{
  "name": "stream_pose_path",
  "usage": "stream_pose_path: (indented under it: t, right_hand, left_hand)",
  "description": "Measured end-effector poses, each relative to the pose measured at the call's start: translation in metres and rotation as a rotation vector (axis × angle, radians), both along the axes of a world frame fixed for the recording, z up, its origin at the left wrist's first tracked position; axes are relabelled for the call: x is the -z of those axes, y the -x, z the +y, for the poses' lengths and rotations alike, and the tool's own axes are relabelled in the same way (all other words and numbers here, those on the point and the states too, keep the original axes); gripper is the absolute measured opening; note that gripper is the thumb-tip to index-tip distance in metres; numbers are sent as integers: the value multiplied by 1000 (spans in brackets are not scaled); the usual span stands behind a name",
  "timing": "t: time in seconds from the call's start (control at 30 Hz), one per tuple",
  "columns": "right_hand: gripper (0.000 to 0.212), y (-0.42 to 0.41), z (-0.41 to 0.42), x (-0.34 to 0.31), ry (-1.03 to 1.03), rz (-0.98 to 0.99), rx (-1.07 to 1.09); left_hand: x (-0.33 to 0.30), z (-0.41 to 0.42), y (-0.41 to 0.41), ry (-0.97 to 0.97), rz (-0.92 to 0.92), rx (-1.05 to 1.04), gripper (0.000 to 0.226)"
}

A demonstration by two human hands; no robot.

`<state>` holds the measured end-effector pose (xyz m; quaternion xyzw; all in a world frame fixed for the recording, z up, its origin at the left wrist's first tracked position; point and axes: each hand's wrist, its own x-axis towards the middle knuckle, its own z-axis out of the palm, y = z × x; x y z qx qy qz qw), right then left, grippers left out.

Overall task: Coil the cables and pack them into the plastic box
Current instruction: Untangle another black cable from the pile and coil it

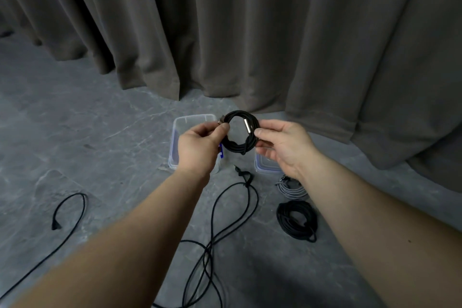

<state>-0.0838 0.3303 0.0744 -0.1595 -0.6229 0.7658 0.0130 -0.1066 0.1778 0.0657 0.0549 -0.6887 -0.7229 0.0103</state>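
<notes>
Currently pinching a coiled black cable [240, 132] between both hands: left hand [200, 147] fingers [222, 129] clamped near one plug end, right hand [282, 145] fingers gripping the far side beside the silver connector [247, 126]. Clear plastic box [180, 127] just beneath and behind. Likely to spring loose and unwind if either pinch eases before reaching the box

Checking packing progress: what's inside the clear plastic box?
The clear plastic box shows only bare floor through its far end. The left hand and the black coiled cable cover the rest.
</notes>
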Motion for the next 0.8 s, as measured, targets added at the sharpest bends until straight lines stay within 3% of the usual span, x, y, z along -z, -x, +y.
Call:
stream_pose_path:
  t: [0.37, 0.6, 0.8]
  right_hand:
    - [14, -25, 97, 48, -201, -275, -33]
    - [15, -31, 141, 112, -176, -379, -34]
    - [19, -23, 153, 159, -80, -353, 89]
  left_hand:
    - [62, 84, -8, 87, -212, 215, 12]
    - [132, 126, -13, 137, -327, 272, 15]
    - [171, 149, 0, 168, -383, 205, 14]
